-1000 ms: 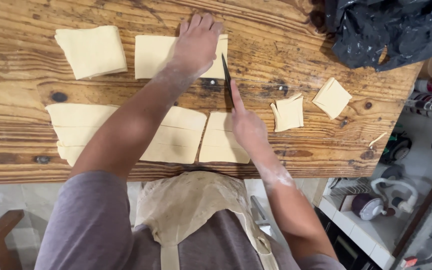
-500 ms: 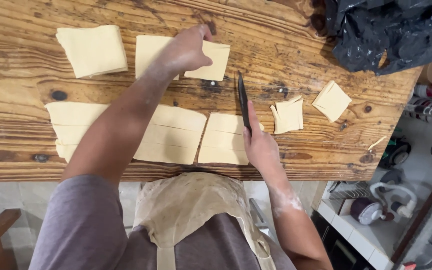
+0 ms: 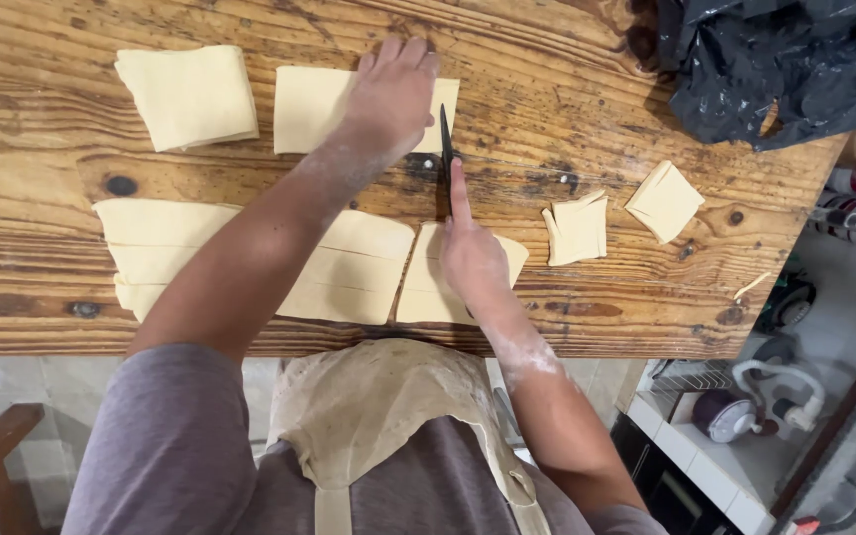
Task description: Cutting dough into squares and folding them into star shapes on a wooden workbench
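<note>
My left hand (image 3: 391, 94) lies flat on a pale rectangular dough sheet (image 3: 307, 109) at the far side of the wooden table (image 3: 42, 168). My right hand (image 3: 470, 256) grips a dark knife (image 3: 445, 149), forefinger stretched along its back, the blade at the right end of that sheet. Under my right wrist lies a cut dough piece (image 3: 428, 297), beside a long folded dough strip (image 3: 170, 248) that runs to the left.
A thick folded dough square (image 3: 188, 94) sits at the far left. Two small stacks of cut squares (image 3: 577, 228) (image 3: 664, 201) lie to the right. A crumpled black plastic bag (image 3: 775, 64) fills the far right corner. Appliances and a shelf stand below the table's right edge.
My left hand has come back down flat onto the far dough sheet. My right hand has carried the knife left and forward to the sheet's right end.
</note>
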